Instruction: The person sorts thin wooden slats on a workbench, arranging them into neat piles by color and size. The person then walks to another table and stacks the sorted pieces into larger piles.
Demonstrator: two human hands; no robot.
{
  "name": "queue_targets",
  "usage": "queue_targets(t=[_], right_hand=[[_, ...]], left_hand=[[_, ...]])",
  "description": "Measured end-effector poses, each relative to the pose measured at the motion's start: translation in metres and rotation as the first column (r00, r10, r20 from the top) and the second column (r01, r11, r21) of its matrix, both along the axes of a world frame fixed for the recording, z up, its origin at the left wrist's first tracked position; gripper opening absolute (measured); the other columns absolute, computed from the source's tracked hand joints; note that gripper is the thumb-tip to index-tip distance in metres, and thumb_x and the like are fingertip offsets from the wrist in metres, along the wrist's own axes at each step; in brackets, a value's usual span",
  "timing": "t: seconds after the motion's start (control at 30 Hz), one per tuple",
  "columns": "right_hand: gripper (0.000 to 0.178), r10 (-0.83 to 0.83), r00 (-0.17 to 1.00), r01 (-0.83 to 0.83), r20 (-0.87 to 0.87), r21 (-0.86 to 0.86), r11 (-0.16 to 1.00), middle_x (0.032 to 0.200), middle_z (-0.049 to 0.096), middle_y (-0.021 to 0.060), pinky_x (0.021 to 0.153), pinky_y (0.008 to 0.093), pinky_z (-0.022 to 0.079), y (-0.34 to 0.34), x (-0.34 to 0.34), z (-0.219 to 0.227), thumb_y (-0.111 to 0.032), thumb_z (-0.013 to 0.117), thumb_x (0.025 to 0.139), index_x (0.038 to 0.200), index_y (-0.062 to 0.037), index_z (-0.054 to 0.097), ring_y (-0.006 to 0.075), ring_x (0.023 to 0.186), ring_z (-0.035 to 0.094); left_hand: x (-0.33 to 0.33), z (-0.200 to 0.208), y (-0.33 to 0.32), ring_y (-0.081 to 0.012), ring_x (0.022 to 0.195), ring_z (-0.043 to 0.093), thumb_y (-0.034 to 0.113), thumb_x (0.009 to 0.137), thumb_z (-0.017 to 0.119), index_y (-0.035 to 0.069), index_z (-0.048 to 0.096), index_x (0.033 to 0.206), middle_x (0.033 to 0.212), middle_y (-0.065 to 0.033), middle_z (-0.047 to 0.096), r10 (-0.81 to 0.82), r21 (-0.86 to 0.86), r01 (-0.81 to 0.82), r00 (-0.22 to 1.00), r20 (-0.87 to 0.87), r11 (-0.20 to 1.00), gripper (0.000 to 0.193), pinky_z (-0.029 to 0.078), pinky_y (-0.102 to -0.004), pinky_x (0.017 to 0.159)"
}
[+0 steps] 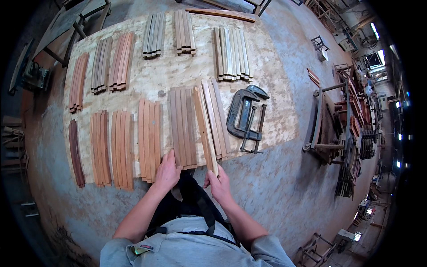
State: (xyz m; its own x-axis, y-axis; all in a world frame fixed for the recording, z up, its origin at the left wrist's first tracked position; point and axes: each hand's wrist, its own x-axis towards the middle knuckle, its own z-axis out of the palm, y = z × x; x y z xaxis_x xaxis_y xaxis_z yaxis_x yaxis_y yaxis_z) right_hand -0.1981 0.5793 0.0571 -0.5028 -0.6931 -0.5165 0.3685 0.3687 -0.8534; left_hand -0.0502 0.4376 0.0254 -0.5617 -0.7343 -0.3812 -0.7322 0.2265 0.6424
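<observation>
1. Grey short-sleeved shirt (195,244) fills the near edge, worn by the person at the table, with dark straps across its front.
2. Bare right hand (219,181) pinches the near end of a long, pale yellow wooden strip (206,133), thumb on top, just off the table edge.
3. That strip slants away over the pale, stained plywood tabletop (278,120), between a bundle of grey-brown wooden strips (183,124) and a bundle of pale pinkish wooden strips (218,118).
4. Bare left hand (167,172) is at the near end of the grey-brown bundle, close beside a bundle of orange-brown wooden strips (150,133); its fingertips are partly hidden, so I cannot tell whether they close on anything.
5. Right of the pinkish bundle lie blue-black metal C-clamps (234,118), overlapping each other.
6. Farther back, more bundles stand in a row, the rightmost made of greenish-grey wooden strips (233,53); a long reddish-brown board (221,15) lies along the far edge.
7. Beyond the table's right side, a metal-framed cart (329,146) stands on the blue-grey floor (280,191).
</observation>
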Motion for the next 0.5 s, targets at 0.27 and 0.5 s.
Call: queue_targets(t=[0.27,0.5], right_hand=[[0.018,0.001,0.954,0.038,0.300,-0.123,0.992,0.084,0.058,0.0100,0.062,0.0339,0.056,0.003,-0.005,0.003,-0.015,0.050,0.103,0.114,-0.0009,0.050,0.0198,0.066,0.061],[0.052,0.160,0.521,-0.389,-0.838,-0.067,0.919,0.106,0.063,0.0207,0.075,0.0378,0.056,-0.016,0.008,0.017,-0.005,0.068,0.089,0.137,0.0019,0.048,0.0341,0.087,0.065]], left_hand=[[-0.001,0.019,0.002,-0.0452,0.118,0.056,0.018,0.085,0.073,-0.004,0.035,0.146,0.131,-0.0280,0.051,0.010,0.021,-0.012,0.998,0.064,1.000,0.075,0.049,-0.0492,0.098],[-0.002,0.042,0.011,-0.0261,0.099,0.066,0.021,0.090,0.070,-0.008,0.046,0.134,0.113,-0.0192,0.063,0.386,0.461,-0.152,0.795,-0.468,0.874,0.058,0.054,-0.0376,0.085]])
